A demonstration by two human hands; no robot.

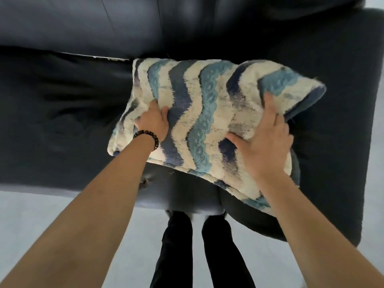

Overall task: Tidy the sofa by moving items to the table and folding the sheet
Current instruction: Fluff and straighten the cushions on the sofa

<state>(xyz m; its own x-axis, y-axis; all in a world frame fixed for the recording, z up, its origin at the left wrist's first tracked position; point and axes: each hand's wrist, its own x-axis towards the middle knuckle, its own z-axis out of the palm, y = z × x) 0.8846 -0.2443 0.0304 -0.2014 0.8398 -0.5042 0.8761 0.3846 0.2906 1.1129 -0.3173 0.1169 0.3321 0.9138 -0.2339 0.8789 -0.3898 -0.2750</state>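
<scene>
A fluffy cushion (199,113) with cream, light blue and dark blue wavy stripes lies on the seat of a dark leather sofa (62,113), near its right end. My left hand (152,121), with a bead bracelet at the wrist, grips the cushion's left part, fingers dug into the pile. Over on the right edge, my right hand (265,140) grips the cushion with its thumb on top and its fingers wrapped over the side. The cushion's near corner hangs over the seat's front edge.
The sofa's wide right armrest (340,113) stands just beside the cushion. Its backrest (124,23) runs across the top. Pale grey floor (62,221) lies in front, where my own legs in dark trousers (199,252) stand close to the seat's front.
</scene>
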